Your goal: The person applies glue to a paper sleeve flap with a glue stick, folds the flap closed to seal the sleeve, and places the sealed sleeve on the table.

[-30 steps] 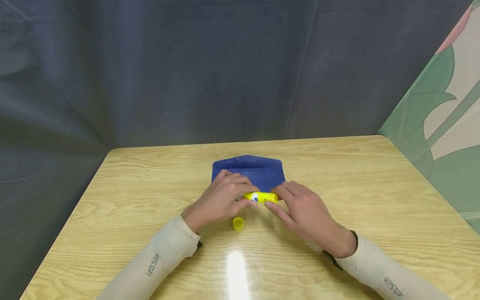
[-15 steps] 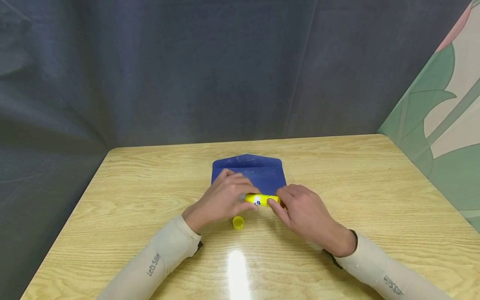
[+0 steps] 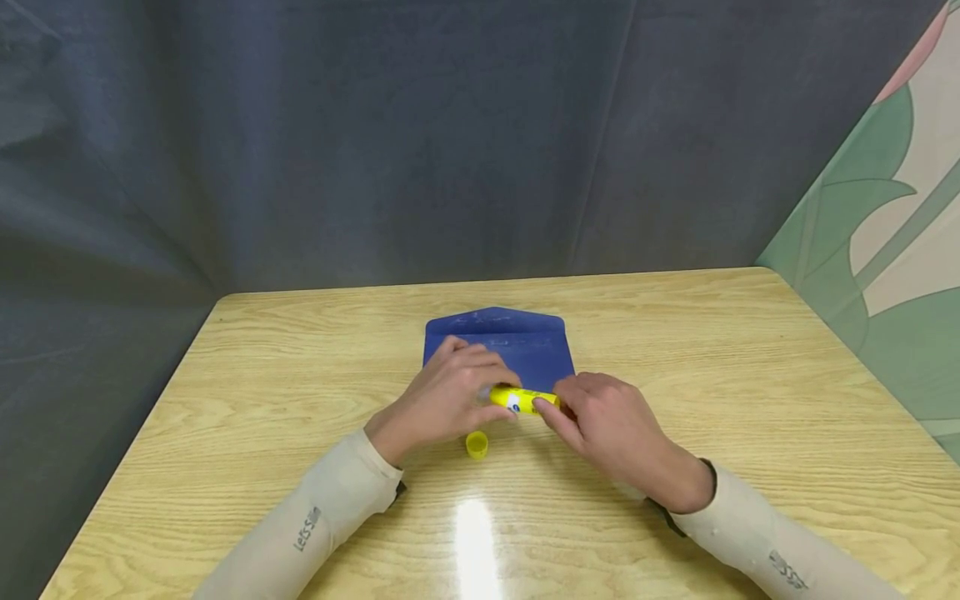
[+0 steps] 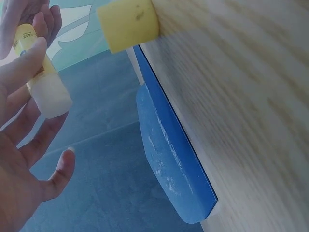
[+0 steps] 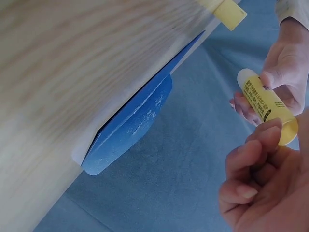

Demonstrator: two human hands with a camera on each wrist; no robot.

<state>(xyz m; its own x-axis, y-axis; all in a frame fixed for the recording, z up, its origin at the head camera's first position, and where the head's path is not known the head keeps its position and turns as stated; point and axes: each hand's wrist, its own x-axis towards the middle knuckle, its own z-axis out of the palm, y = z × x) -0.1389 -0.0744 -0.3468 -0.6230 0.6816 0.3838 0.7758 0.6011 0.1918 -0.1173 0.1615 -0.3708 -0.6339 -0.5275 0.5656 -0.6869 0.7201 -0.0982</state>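
Note:
A yellow glue stick [image 3: 525, 401] lies level between both hands, just above the near edge of a blue envelope [image 3: 540, 358]. My left hand [image 3: 450, 396] pinches its barrel with the thumb and fingers. At the other end, my right hand [image 3: 611, 417] grips the base between thumb and curled fingers. The whitish tip of the glue stick [image 4: 52, 99] is uncapped in the left wrist view. White glue streaks mark the envelope's raised flap [image 5: 140, 121], seen in the right wrist view. My left hand covers part of the envelope.
A yellow cap [image 3: 477, 445] stands on the wooden table [image 3: 300, 358], its hollow side up, near my left wrist. A dark curtain [image 3: 420, 150] hangs behind the table, and a leaf-patterned wall [image 3: 885, 225] is at the right.
My right hand's thumb has shifted onto the base of the glue stick, and the stick has turned and moved slightly right and nearer. The envelope and cap lie where they were.

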